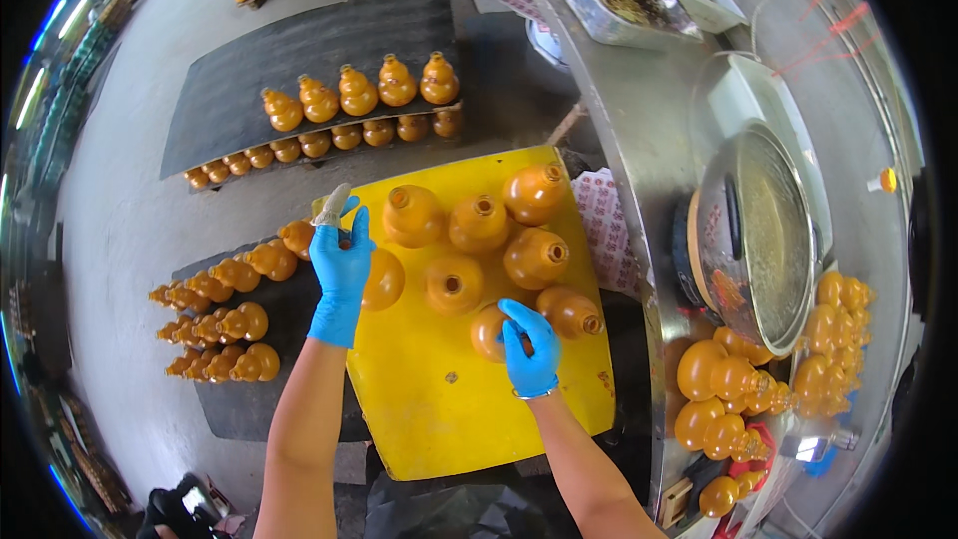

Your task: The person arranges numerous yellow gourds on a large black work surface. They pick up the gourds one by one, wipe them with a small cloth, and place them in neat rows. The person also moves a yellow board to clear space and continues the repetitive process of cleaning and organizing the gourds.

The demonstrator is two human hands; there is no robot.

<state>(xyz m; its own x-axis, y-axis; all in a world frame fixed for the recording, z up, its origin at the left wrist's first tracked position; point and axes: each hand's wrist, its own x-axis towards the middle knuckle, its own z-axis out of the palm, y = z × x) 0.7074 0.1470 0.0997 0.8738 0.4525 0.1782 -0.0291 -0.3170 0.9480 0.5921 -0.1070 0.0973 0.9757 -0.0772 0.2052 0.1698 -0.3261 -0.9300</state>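
Note:
Both my hands wear blue gloves over a yellow tabletop (pixel 439 429). My left hand (pixel 340 265) is closed around the neck of an orange gourd-shaped bottle (pixel 384 280) at the table's left edge; a whitish covering wraps one of its fingertips. My right hand (pixel 532 347) has its fingers curled on the neck of another gourd-shaped bottle (pixel 486 333), whose top they mostly hide. Several more such bottles stand or lean on the table, among them a middle bottle (pixel 454 285) with its open mouth facing up and a right-hand bottle (pixel 569 312) tilted outward.
To the left, rows of gourd bottles (pixel 239 324) lie on a dark board. Beyond the table, more bottles (pixel 357 90) stand along a black board (pixel 299 60). At right, a metal counter (pixel 639 140) carries a large basin (pixel 763 240), white tubs and more bottles (pixel 714 369).

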